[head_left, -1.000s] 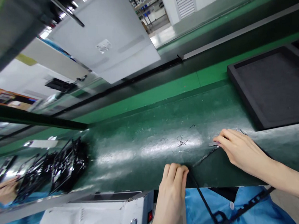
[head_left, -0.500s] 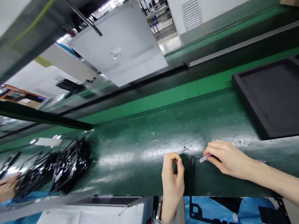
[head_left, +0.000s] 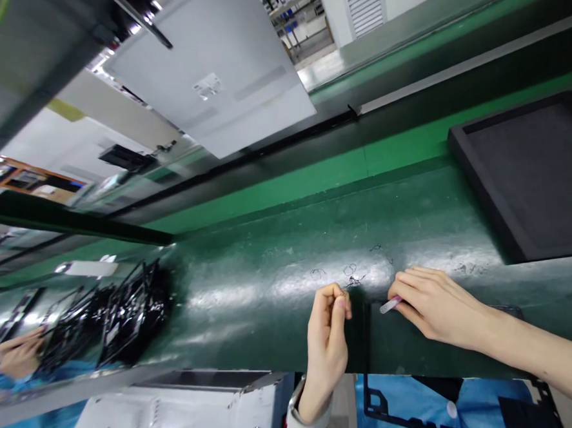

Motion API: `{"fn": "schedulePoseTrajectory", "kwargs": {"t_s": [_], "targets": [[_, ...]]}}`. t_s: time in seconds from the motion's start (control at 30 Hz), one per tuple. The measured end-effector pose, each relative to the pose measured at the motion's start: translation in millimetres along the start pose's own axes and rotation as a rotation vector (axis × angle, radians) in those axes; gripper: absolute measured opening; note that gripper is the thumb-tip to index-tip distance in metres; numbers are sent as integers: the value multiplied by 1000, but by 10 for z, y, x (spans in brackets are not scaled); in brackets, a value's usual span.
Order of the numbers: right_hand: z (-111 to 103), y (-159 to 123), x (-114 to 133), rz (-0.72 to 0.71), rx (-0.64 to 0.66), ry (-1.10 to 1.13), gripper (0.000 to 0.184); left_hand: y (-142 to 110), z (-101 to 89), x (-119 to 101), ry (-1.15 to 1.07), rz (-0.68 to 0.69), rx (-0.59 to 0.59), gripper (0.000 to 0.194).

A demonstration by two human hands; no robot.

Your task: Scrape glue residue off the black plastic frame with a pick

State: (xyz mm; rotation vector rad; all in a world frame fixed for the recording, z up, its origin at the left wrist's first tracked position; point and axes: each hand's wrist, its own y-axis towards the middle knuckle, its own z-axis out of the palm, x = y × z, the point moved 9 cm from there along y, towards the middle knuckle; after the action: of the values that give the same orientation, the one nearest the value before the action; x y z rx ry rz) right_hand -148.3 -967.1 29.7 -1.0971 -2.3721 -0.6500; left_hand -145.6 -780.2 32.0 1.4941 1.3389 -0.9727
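My right hand (head_left: 429,302) is closed round a slim pen-like tool (head_left: 391,304) with a pink body and a translucent end pointing left. Under and beside that hand lies a thin black frame (head_left: 366,348), which overhangs the front edge of the table. My left hand (head_left: 328,337) is closed in a pinch at the frame's upper left corner; whatever sits between its fingertips is too small to make out. Just beyond those fingertips, thin black curled shavings (head_left: 353,279) lie on the green table (head_left: 250,268).
A black shallow tray (head_left: 531,186) stands at the right. On the left, shiny black frames (head_left: 131,307) are heaped, with a co-worker's hand (head_left: 23,353) beside them. A light grey machine or case (head_left: 182,414) stands below the table edge. A white panel (head_left: 239,75) hangs ahead.
My left hand's fingers have drawn together into a tighter pinch and tilted to the right. The right hand stays nearly still with the tool. The camera view has shifted slightly.
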Motion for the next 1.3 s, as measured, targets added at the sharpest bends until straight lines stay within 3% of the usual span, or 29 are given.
{"fn": "schedulePoseTrajectory", "kwargs": {"t_s": [0.17, 0.37, 0.6, 0.73, 0.93, 1.17, 1.23, 1.3], "targets": [[21, 3, 2, 15, 19, -7, 10, -34, 57, -104, 376, 65, 136, 17], [1, -8, 28, 7, 2, -60, 12, -177, 196, -298, 748, 315, 143, 18], [35, -4, 18, 42, 9, -61, 11, -236, 301, -369, 1025, 390, 171, 25], [45, -13, 2, 63, 0, -43, 12, -250, 325, -374, 1069, 399, 204, 23], [38, -21, -27, 73, -6, -16, 15, -326, 278, -330, 900, 327, 268, 20], [53, -11, -51, 89, 7, -19, 15, -569, 108, -254, 449, 93, 476, 19], [52, -9, -52, 92, 10, -17, 15, -631, 106, -256, 247, 58, 492, 18], [42, -11, -51, 98, 7, -14, 15, -641, 91, -223, 21, -7, 437, 19]]}}
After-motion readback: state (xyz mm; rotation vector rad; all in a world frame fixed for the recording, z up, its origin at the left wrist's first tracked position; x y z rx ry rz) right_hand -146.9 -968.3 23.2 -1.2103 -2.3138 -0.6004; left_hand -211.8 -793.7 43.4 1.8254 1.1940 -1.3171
